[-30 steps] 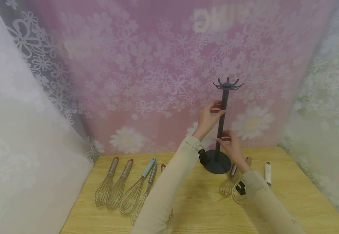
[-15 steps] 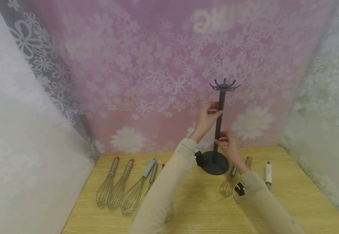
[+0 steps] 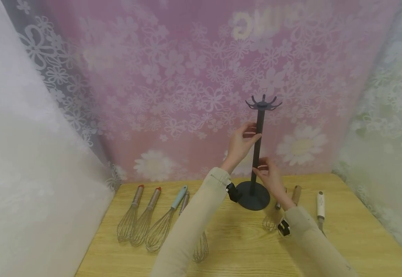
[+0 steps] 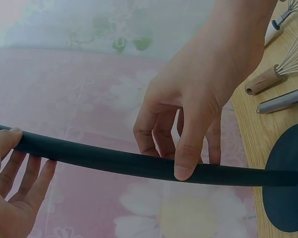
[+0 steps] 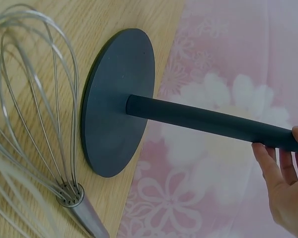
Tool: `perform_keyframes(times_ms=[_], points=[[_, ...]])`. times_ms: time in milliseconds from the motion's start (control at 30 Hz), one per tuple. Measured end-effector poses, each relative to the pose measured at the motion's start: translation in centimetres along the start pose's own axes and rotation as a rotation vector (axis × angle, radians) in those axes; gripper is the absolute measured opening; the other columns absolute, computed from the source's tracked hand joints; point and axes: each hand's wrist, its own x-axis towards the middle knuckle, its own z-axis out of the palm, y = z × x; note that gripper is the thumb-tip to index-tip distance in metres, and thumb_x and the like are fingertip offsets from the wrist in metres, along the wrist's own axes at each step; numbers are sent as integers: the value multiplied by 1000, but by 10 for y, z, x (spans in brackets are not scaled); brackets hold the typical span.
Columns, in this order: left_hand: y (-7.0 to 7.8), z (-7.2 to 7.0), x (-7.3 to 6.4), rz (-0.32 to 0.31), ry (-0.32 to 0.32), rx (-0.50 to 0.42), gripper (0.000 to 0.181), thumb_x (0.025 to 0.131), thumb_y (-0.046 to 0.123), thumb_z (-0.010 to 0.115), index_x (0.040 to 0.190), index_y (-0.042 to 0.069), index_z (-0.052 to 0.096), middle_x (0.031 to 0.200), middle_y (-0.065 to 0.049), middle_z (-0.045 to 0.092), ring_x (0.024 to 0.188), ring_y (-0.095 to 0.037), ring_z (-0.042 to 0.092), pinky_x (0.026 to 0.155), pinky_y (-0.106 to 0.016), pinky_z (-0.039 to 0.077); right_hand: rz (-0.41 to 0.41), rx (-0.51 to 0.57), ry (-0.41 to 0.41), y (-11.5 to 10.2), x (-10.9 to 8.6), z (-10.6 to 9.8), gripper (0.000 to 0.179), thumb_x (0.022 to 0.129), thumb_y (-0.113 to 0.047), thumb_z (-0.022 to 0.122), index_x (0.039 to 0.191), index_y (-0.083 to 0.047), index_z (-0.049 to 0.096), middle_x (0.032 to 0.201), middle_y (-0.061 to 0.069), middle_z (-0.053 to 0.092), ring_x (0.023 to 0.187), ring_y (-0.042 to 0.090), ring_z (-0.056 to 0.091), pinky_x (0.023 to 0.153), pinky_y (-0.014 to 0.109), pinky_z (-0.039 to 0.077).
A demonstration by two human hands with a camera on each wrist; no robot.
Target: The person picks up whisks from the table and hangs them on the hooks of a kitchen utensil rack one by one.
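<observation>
A black stand (image 3: 256, 154) with a round base (image 3: 252, 197) and a crown of curved hooks (image 3: 263, 103) stands on the wooden table, its pole leaning slightly. My left hand (image 3: 240, 144) holds the upper pole between thumb and fingers. Lower down, my right hand (image 3: 272, 177) pinches the pole with its thumb opposite the fingers. From the left wrist, my right hand (image 4: 193, 104) shows nearer the base and my left hand (image 4: 15, 183) farther up the pole. In the right wrist view a wire whisk (image 5: 39, 114) lies beside the base.
Several whisks lie left of the stand, including a light-blue-handled whisk (image 3: 168, 217); another whisk (image 3: 201, 248) is partly behind my left sleeve. On the right are a wooden-handled whisk (image 3: 296, 194) and a white-handled one (image 3: 320, 204). A floral curtain (image 3: 187, 96) hangs behind.
Both hands have shifted the stand a little to the left and toward me, keeping their hold on the pole. More of the white-handled whisk shows now.
</observation>
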Motion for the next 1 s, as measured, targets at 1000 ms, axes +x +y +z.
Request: perform_keyframes(times_ms=[1000], points=[[3, -23, -28, 1, 41, -64, 33, 94, 13, 74, 126, 8, 68, 116, -10, 72, 105, -22, 71, 83, -23, 58, -30, -5, -10, -19, -19, 18, 31, 95, -7, 72, 121, 2, 58, 113, 21, 62, 97, 37, 67, 76, 35, 62]])
